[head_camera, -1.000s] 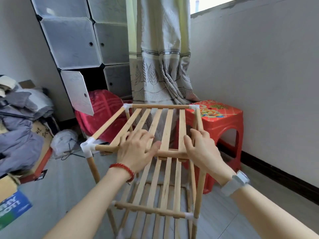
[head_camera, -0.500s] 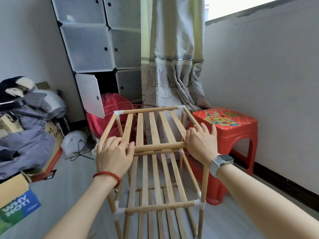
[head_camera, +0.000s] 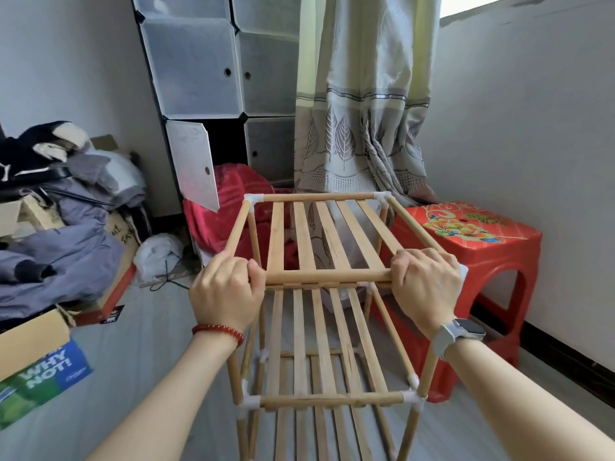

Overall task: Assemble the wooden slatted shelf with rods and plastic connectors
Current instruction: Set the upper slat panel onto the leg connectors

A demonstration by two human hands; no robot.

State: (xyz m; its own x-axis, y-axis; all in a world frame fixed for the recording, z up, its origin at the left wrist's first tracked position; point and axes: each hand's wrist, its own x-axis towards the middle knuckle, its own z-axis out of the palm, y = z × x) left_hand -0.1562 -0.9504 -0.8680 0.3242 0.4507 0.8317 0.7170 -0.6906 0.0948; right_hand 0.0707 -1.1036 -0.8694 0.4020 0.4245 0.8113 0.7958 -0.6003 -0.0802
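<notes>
in the head view, the wooden shelf (head_camera: 319, 294) stands upright on the floor in the middle of the frame, its top tier of five slats (head_camera: 327, 237) running away from me toward the curtain (head_camera: 359, 104). my left hand (head_camera: 226, 292) is clamped on the near left corner of the top tier, fingers curled over the joint so the connector there is hidden. my right hand (head_camera: 424, 287) is clamped on the near right corner in the same way, a sliver of white plastic showing just past my knuckles. between my two hands runs the near rod (head_camera: 327, 276) of the top tier, with the slat ends resting on it. white plastic connectors (head_camera: 253, 199) sit at the two far corners of the top tier, and more of them at the corners of the middle tier (head_camera: 332, 399) lower in the frame. a third tier of slats shows below that, near the bottom edge.

a red bead bracelet (head_camera: 218, 331) is on my left wrist and a watch (head_camera: 461, 332) on my right. a red plastic stool (head_camera: 472, 247) stands just beside the shelf at the right. a red blanket (head_camera: 229, 207) lies behind the shelf at centre left, under the open door of a grey cube cabinet (head_camera: 206, 68) in the upper middle. a heap of clothes (head_camera: 56, 221) and cardboard boxes (head_camera: 36, 347) fill the left side.
</notes>
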